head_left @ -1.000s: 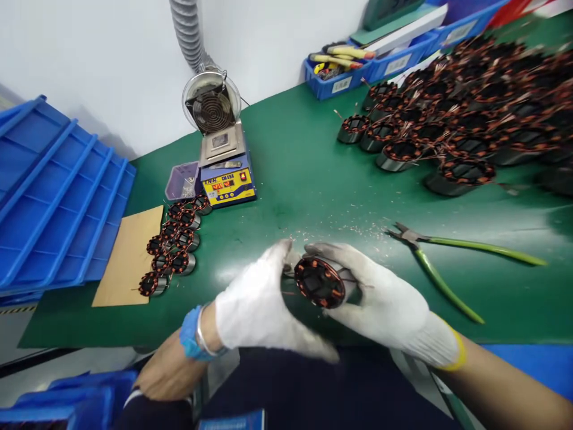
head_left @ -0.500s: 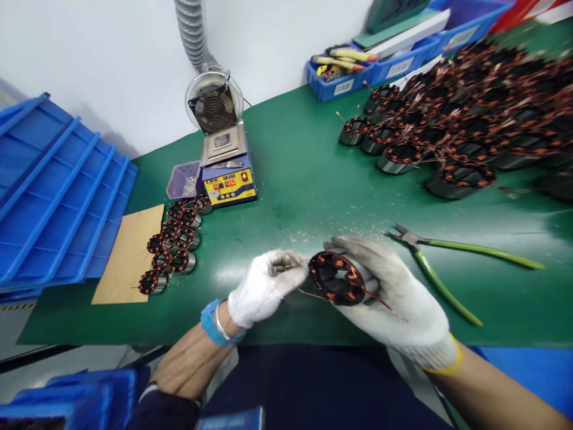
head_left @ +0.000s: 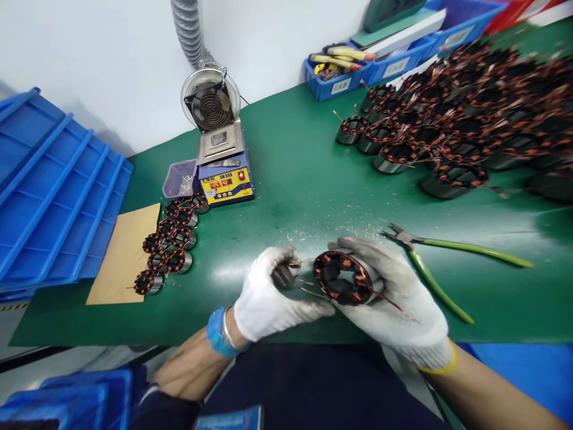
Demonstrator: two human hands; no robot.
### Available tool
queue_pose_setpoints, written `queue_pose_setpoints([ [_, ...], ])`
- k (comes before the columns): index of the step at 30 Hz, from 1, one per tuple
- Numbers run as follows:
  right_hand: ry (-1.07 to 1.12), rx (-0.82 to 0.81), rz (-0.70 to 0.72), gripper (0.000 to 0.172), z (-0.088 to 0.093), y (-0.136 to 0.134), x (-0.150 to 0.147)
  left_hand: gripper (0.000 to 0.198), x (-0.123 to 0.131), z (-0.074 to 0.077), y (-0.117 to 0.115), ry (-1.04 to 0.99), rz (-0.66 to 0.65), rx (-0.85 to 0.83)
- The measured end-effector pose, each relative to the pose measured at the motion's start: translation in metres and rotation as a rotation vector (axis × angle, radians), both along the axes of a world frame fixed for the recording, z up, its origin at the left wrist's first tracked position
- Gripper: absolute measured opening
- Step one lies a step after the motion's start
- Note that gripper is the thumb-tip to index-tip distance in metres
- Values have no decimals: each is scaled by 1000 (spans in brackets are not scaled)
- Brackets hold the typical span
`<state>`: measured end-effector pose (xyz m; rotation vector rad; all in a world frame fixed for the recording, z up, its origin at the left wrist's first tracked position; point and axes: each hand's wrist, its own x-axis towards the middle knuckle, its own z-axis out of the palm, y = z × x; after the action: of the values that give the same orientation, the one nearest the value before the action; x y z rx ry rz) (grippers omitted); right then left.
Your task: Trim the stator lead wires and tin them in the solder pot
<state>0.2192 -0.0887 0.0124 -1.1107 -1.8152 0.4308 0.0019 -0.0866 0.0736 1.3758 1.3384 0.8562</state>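
My right hand (head_left: 394, 292), in a whitish glove, is wrapped round a motor stator (head_left: 333, 254) with copper windings. It holds the stator over the front of the table, its open ring tilted up towards me. Copper wire ends stick out of the stator on the left and lower right. Just to its left is my gloved left hand (head_left: 275, 298), thumb stretched out below the wires and apart from the curled fingers. One wire end reaches those fingertips, with no clear grip on it. Green-handled cutting pliers (head_left: 418, 242) lie spread on the table, right of my right hand.
Many stators (head_left: 452, 179) crowd the back right of the green table (head_left: 286, 185). Several more (head_left: 179, 261) stand at left beside cardboard (head_left: 119, 257). A solder pot (head_left: 227, 182) with a fume hose stands behind. Blue bins (head_left: 333, 89) and stacked crates (head_left: 58, 191) flank it. Wire scraps litter the middle.
My left thumb and fingers have parted from a pinch at the wire ends, the thumb moving right below them. My right hand still holds the stator. The view has shifted slightly.
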Motion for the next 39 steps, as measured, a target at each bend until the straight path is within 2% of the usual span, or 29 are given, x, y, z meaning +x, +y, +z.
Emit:
queue_pose_setpoints([
  [4, -23, 43, -40, 81, 6, 2, -2, 33, -5, -12, -1, 180, -80, 519],
  [6, -51, 57, -76, 78, 8, 3, -2, 47, -9, -16, 2, 263, -87, 698],
  [7, -73, 59, -90, 76, 8, 4, -1, 65, -11, -18, 4, 292, -68, 709],
  [9, -132, 73, -114, 71, 10, 8, 0, 106, -17, -24, 8, 381, -29, 644],
  [10, -169, 86, -116, 69, 10, 11, 0, 120, -19, -28, 10, 440, -27, 586],
  [12, -247, 113, -104, 63, 9, 16, -1, 132, -21, -38, 15, 537, -69, 448],
  [15, -359, 115, -45, 57, 5, 22, -6, 119, -18, -53, 19, 564, -152, 335],
  [19, -468, 66, 7, 50, -1, 22, -15, 73, -13, -67, 22, 528, -149, 373],
  [21, -516, 38, 17, 49, 0, 21, -19, 64, -13, -70, 24, 519, -148, 387],
  [28, -814, -40, 48, 50, 30, 27, -27, 68, -20, -68, 35, 513, -216, 390],
  [32, -882, -51, 77, 47, 42, 32, -27, 66, -20, -65, 37, 529, -250, 388],
  [39, -989, -72, 164, 53, 59, 46, -25, 62, -20, -62, 39, 529, -243, 348],
])
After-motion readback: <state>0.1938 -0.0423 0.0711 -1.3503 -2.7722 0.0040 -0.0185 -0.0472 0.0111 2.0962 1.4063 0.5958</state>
